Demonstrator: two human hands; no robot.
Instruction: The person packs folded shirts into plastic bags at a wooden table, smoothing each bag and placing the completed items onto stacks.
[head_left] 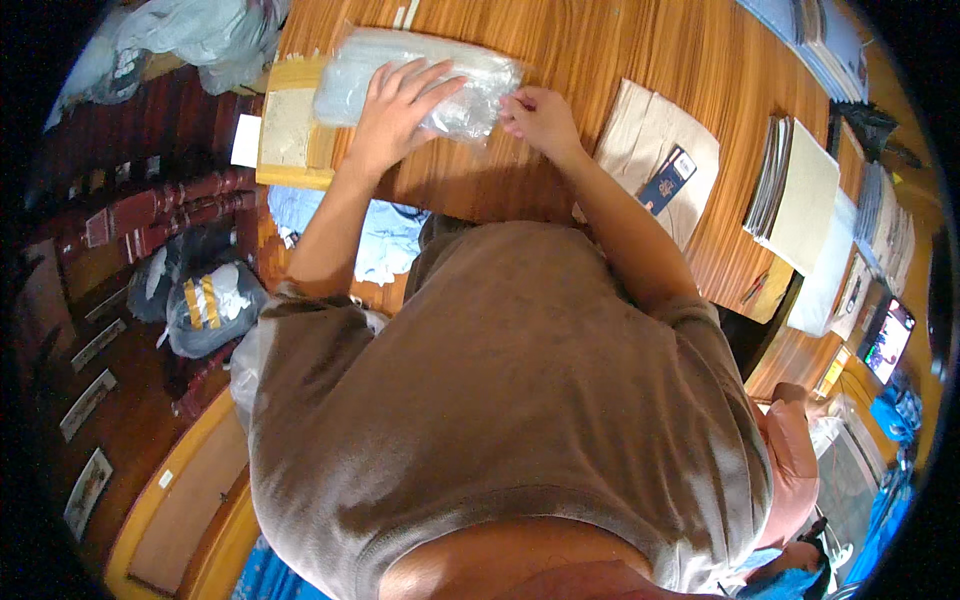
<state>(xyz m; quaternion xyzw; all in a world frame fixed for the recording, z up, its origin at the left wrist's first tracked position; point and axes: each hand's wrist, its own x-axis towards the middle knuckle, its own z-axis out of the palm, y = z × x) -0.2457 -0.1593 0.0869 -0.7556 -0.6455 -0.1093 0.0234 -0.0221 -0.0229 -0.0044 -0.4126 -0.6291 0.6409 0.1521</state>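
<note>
A pile of clear plastic bags (340, 80) lies flat on the wooden table (560, 40). My left hand (400, 112) rests on top of it, fingers spread and pressing lightly on the film. At the pile's right edge, my right hand (542, 120) has its fingertips closed in a pinch on the plastic bag's edge. To the right of that hand lies beige paper (636, 135), partly behind my forearm. A dark blue tag (665, 182) sits on the paper.
A stack of grey cards (800, 190) stands near the table's right side. Folded light blue cloth (385, 240) lies below the table edge. Stuffed plastic bags (215, 310) lie at left. A lit phone (888, 338) and another person's pink sleeve (790, 455) are at right.
</note>
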